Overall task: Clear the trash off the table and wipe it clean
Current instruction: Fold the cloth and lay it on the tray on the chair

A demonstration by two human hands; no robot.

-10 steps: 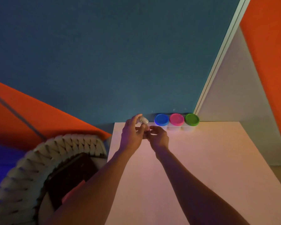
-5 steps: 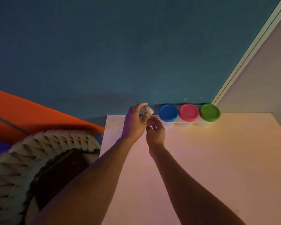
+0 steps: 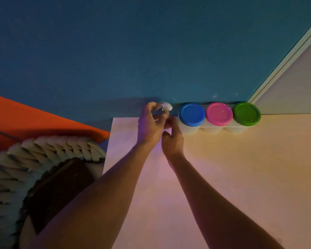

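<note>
My left hand (image 3: 150,125) pinches a small pale rounded scrap (image 3: 167,106) between thumb and fingertips, lifted just above the far left corner of the pale flat surface (image 3: 223,177), so I judge this to be the piece of trash I am clearing. My right hand (image 3: 172,141) sits right against the left, its fingers curled up toward the same scrap; whether it grips part of the scrap or only steadies it, I cannot tell, since the left hand covers the contact. I hold the scrap high and clear of the surface, probably so that it can go sideways without dragging. Just to the right stand three clear plastic tubs in a row against the teal wall (image 3: 151,51), touching one another: one with a blue lid (image 3: 192,114), one with a pink lid (image 3: 219,113), one with a green lid (image 3: 247,114). To the left of the surface, lower down, sits a woven cream rope basket (image 3: 43,151) with something dark inside, a likely place for the scrap. Wiping is not yet begun, and no cloth shows.
</note>
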